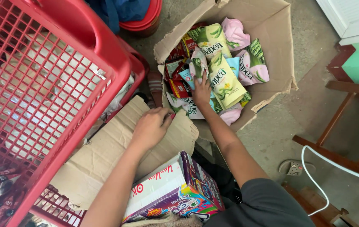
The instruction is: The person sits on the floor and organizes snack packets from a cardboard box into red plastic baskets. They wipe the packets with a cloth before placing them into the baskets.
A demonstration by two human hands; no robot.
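Nearest, a colourful printed box (175,191) sits by the person's lap. The left hand (151,126) rests, grip loosely curled, on a cardboard flap (103,155). Farther off, the right hand (201,90) presses open-fingered on snack packets (223,80) inside the cardboard box (267,25).

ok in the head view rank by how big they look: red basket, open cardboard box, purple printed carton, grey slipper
1. red basket, though it is nearest the camera
2. open cardboard box
3. purple printed carton
4. grey slipper
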